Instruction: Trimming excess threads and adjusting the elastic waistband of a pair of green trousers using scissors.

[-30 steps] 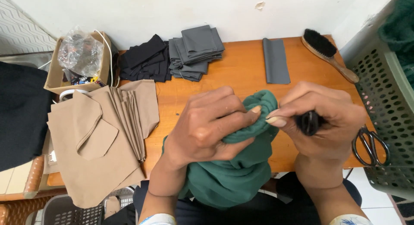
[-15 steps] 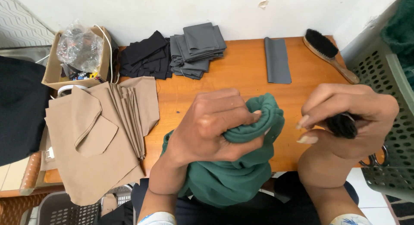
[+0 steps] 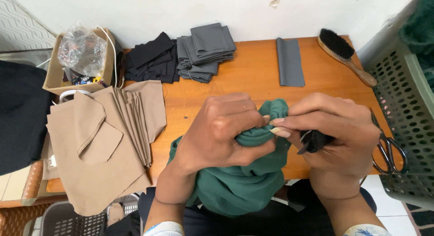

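Green fabric (image 3: 235,190), a soft bunched mass of knit-looking cloth, sits at about 6 o'clock in the view, spilling from the person's lap over the near edge of the tabletop (image 3: 253,82). It looks light and limp, with no stiffness to hold a shape, so it would likely slump and slide unless gathered; the surest hold seems to be a pinched fold at its top, where it is bunched now. The left hand (image 3: 221,132) is closed tight around that upper bunch, fingers wrapped over it. The right hand (image 3: 334,136) is mostly closed too, thumb and forefinger pinching at the cloth's top edge while the other fingers curl around a small black tool (image 3: 315,141) whose kind I cannot tell. At 9 o'clock lies a broad stack of tan fabric pieces (image 3: 99,145), flat-cut with pointed flaps, beside a dark cloth (image 3: 20,114) at the far left. At 3 o'clock stands a grey-green perforated plastic basket (image 3: 407,118), and just beside it black-handled scissors (image 3: 389,150) lie on the tabletop. At 11 o'clock a shallow brown cardboard box (image 3: 56,73) holds a crumpled clear plastic bag (image 3: 81,50); no label on it is readable. Toward 12 o'clock are folded grey pieces (image 3: 205,50) and black pieces (image 3: 151,59), touching each other, then a single grey strip (image 3: 290,61), and at 1 o'clock a wooden-handled brush (image 3: 346,55) with black bristles.
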